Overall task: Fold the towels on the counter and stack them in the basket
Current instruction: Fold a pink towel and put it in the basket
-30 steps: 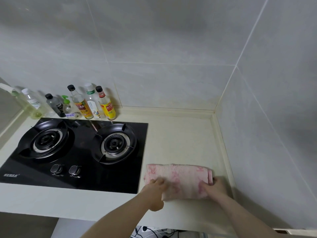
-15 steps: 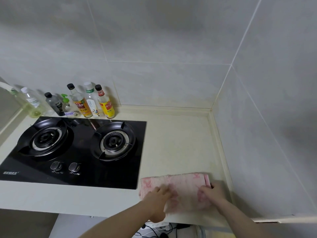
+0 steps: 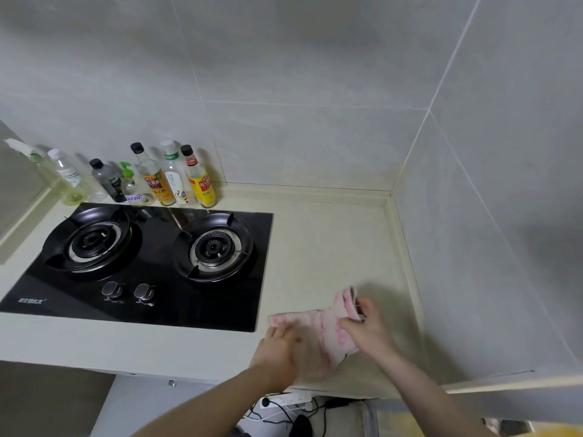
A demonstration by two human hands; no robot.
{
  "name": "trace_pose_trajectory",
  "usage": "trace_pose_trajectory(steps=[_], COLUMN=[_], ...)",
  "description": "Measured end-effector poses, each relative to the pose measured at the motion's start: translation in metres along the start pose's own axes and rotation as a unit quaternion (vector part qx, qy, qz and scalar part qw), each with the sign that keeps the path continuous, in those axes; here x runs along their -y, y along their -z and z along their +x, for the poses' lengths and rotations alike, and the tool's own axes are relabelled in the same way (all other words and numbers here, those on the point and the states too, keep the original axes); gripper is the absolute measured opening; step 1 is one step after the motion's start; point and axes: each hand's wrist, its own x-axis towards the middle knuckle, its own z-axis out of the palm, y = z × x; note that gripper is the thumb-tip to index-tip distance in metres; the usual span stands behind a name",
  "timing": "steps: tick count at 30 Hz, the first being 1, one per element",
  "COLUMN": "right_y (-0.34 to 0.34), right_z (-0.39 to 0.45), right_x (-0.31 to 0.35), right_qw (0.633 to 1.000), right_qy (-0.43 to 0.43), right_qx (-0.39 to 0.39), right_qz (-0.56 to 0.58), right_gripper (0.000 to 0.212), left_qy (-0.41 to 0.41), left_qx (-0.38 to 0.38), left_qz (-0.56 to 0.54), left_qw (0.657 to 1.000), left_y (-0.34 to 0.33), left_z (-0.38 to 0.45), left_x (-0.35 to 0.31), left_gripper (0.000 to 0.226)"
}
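Observation:
A pink and white towel [image 3: 318, 332] lies on the cream counter [image 3: 331, 247], near its front edge and right of the stove. My left hand [image 3: 277, 351] rests on the towel's left part, holding it down. My right hand [image 3: 367, 329] grips the towel's right end, which is lifted off the counter and turned over toward the left. No basket shows in this view.
A black two-burner gas stove [image 3: 142, 263] fills the counter's left half. Several bottles [image 3: 170, 178] stand against the back wall behind it. Tiled walls close the back and right. A power strip with cables [image 3: 284, 402] lies on the floor below the counter edge.
The towel lay flat under both hands before. Now my right hand has raised its right end and is carrying it leftward. The left hand has stayed on the left part.

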Motion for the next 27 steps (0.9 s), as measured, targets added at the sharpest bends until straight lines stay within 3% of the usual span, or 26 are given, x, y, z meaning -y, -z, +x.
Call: trace_pose_trajectory(steps=[4, 9, 13, 17, 20, 24, 25, 27], right_y=[-0.04, -0.086, -0.105, -0.098, -0.089, -0.084, -0.084, -0.085], right_z=[-0.007, -0.013, -0.005, -0.002, 0.001, -0.012, -0.015, -0.016], right_x=[0.003, -0.007, -0.032, -0.041, -0.05, -0.048, -0.048, -0.052], right_qw=[0.997, 0.984, 0.965, 0.985, 0.987, 0.981, 0.979, 0.981], right_qy=[0.04, 0.058, 0.058, 0.081, 0.073, 0.062, 0.065, 0.067], right_qx=[0.04, 0.12, 0.159, 0.077, 0.069, 0.131, 0.144, 0.139], right_qz=[-0.056, -0.122, -0.199, -0.13, -0.122, -0.13, -0.128, -0.12], right_gripper=[0.068, 0.072, 0.082, 0.043, 0.045, 0.049, 0.052, 0.051], left_qy=[0.054, 0.092, 0.148, 0.157, 0.166, 0.19, 0.194, 0.163], left_qx=[-0.029, -0.042, -0.066, -0.097, -0.074, -0.031, -0.036, -0.088], left_qz=[-0.047, -0.073, -0.166, -0.235, -0.258, -0.258, -0.248, -0.173], left_qw=[0.997, 0.992, 0.973, 0.954, 0.949, 0.947, 0.949, 0.967], left_y=[-0.006, 0.002, 0.004, 0.009, 0.014, 0.015, 0.015, 0.015], left_z=[-0.016, -0.025, -0.018, -0.001, 0.013, 0.032, 0.035, 0.036], left_x=[0.029, 0.042, 0.051, 0.052, 0.048, 0.042, 0.04, 0.036], left_gripper=[0.061, 0.046, 0.042, 0.04, 0.055, 0.092, 0.096, 0.081])
